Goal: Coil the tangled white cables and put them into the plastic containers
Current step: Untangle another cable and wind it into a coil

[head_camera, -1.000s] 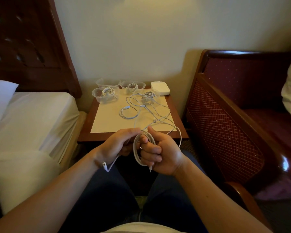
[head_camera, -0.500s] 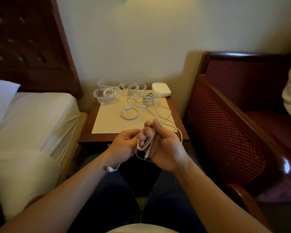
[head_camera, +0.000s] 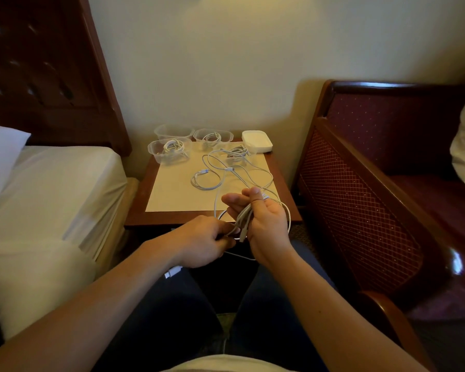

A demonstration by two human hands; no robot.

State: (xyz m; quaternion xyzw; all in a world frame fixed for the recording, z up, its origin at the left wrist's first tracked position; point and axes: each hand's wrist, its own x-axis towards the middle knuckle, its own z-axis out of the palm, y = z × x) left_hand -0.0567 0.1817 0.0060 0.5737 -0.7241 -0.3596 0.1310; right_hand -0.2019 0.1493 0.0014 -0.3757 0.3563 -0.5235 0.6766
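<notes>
My right hand (head_camera: 263, 218) grips a bundle of coiled white cable (head_camera: 243, 218) just in front of the small table's near edge. My left hand (head_camera: 202, 240) pinches the lower end of that same cable, and a white plug (head_camera: 172, 271) hangs below its wrist. The rest of the cable runs up onto the table, where loose white cable (head_camera: 212, 175) lies tangled on a pale mat. Clear plastic containers stand at the back: one at the left (head_camera: 169, 151) and one further back (head_camera: 212, 136) each hold a coiled cable, and another (head_camera: 173, 131) looks empty.
The wooden bedside table (head_camera: 137, 210) stands between a bed (head_camera: 51, 197) on the left and a dark red armchair (head_camera: 373, 197) on the right. A white lidded box (head_camera: 257, 140) sits at the table's back right corner. My knees are under my hands.
My right hand has opened out from a fist and risen, with the coil now pressed flat in its grip. My left hand has dropped lower and pulls on the cable's bottom end.
</notes>
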